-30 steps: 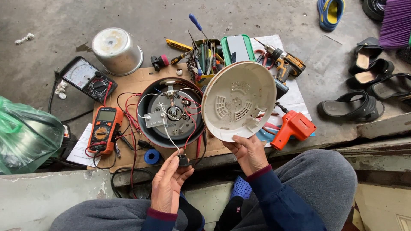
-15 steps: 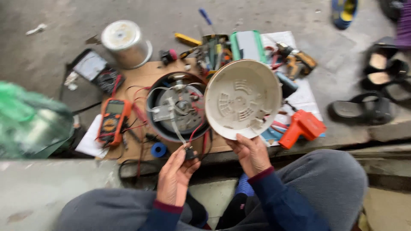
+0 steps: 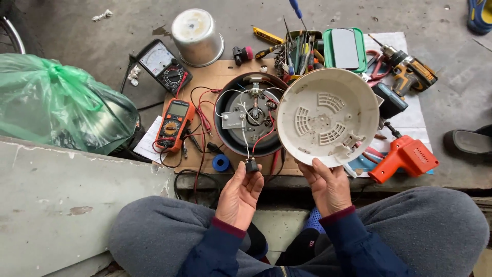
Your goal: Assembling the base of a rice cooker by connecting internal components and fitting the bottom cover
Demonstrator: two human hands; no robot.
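An opened round cooker body (image 3: pixel 249 117) lies upside down on a wooden board (image 3: pixel 215 82), its wiring and metal parts exposed. My left hand (image 3: pixel 239 194) pinches a small black component (image 3: pixel 251 165) that hangs on wires from the cooker. My right hand (image 3: pixel 328 185) grips the lower rim of a cream plastic base cover (image 3: pixel 328 117), held tilted over the cooker's right side and hiding part of it.
An orange multimeter (image 3: pixel 173 125), an analog meter (image 3: pixel 162 64), a blue tape roll (image 3: pixel 221 162) and a metal pot (image 3: pixel 197 37) lie left and behind. A tool tray (image 3: pixel 300 51), a green box (image 3: pixel 345 48), a drill (image 3: pixel 410 69) and an orange tool (image 3: pixel 404 159) lie to the right. A green bag (image 3: pixel 56 107) sits left.
The view has shifted and come closer. Both hands keep their holds; the cream cover stays tilted beside the cooker.
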